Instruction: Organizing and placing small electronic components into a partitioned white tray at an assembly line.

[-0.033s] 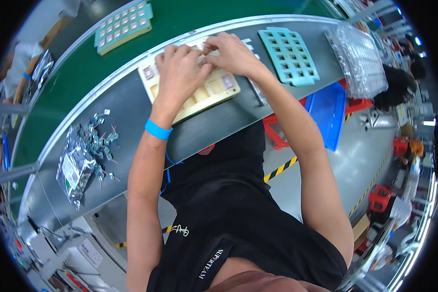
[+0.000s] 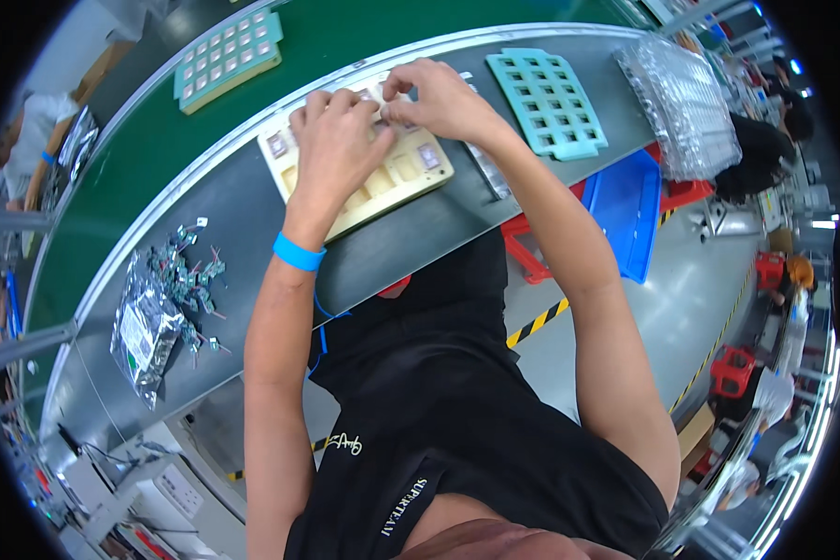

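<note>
A cream tray (image 2: 383,199) with rows of square pockets lies at the far side of the grey bench. Some pockets hold small pale square pieces, such as the piece (image 2: 428,157) at its right end; several near-side pockets are bare. Over its left half rests my left hand (image 2: 338,145), fingers bent and thumb apart, with a blue band (image 2: 299,252) on the wrist. My right hand (image 2: 443,101) is above the tray's far middle, thumb and fingertips drawn together. Whatever is between those fingertips is too small or hidden to make out.
A teal tray with square openings (image 2: 549,105) lies to the right, beside bubble-wrapped stock (image 2: 677,107). At left are a silver bag (image 2: 147,331) and a heap of small wired boards (image 2: 189,275). A filled tray (image 2: 231,63) sits on the green belt (image 2: 149,173). A blue bin (image 2: 625,219) stands below.
The whole view has shifted slightly. My right hand's fingers have moved a little over the tray; my left hand stays on it.
</note>
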Available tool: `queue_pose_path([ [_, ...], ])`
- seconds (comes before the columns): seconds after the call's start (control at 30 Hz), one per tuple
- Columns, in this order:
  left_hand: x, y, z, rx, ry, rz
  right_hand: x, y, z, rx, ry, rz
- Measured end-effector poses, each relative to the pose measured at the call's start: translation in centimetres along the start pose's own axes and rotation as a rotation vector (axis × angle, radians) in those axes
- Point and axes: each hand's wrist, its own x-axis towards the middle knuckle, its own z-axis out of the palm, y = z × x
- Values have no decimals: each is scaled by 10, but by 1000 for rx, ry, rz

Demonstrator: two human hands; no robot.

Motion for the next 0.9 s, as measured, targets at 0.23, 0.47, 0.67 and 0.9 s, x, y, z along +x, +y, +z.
queue_pose_path([
  [0.23,-1,7,-5,112,-48,106,-92,16,-65,-72,181,307],
  [0.47,-2,16,-1,258,-108,109,-148,36,-58,-59,-8,625],
  [0.67,-5,5,1,178,-68,116,-148,43,-60,110,-8,581],
  [0.9,-5,-1,2,-53,-162,-27,-143,38,-69,56,-84,534],
])
